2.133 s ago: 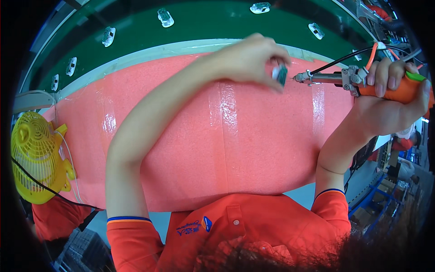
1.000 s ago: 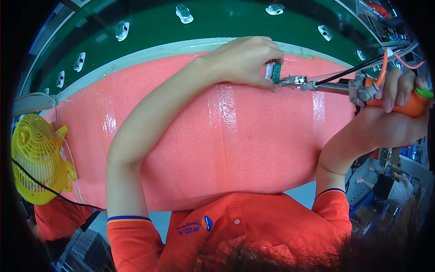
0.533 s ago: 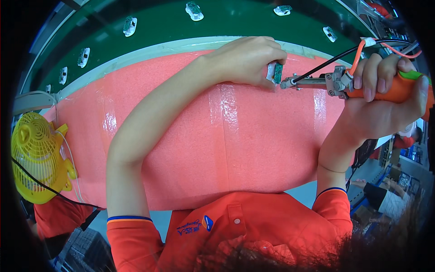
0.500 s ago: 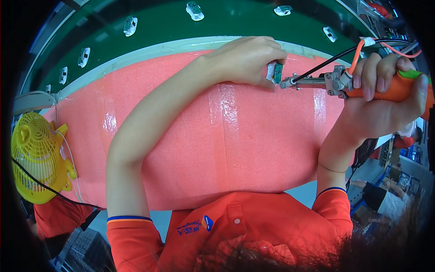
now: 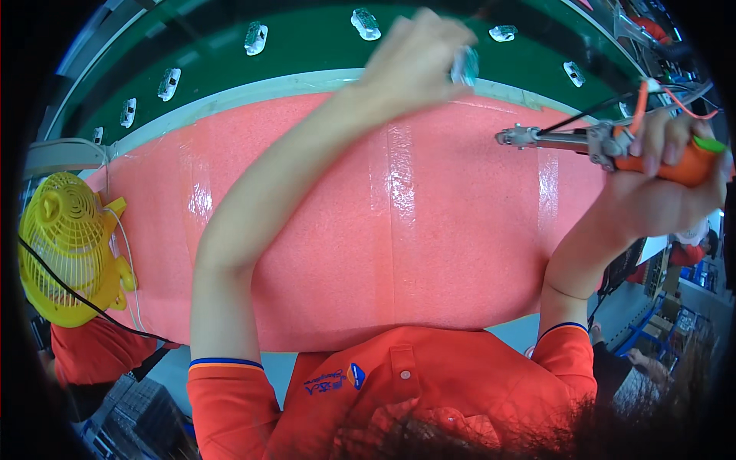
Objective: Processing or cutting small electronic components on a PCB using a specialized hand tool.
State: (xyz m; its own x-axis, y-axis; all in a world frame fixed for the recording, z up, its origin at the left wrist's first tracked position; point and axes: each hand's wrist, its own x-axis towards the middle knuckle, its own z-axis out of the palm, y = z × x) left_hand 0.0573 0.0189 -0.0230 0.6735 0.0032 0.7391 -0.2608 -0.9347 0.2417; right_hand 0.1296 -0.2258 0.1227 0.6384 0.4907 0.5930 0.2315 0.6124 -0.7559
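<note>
Over the near edge of the green belt, my left hand [image 5: 422, 61] is closed on a small white part with a green circuit board [image 5: 465, 67]. Motion blurs both the hand and the part. To the right, my right hand [image 5: 671, 165] grips an orange-handled tool [image 5: 675, 167] with a green end. Its slim metal front and small jointed tip [image 5: 515, 137] point left, above the pink mat [image 5: 330, 245], apart from the part. A black cable and an orange hose run to the tool.
The green conveyor belt [image 5: 307, 57] crosses the far side, carrying several similar white parts with green boards [image 5: 366, 24]. A yellow fan [image 5: 69, 245] stands at the left edge with a black cord. Another person's red sleeve [image 5: 100, 356] shows at lower left.
My left hand has moved away from the tool tip, up and over the belt's edge, with the part. The tool has shifted slightly right. The parts on the belt have moved right.
</note>
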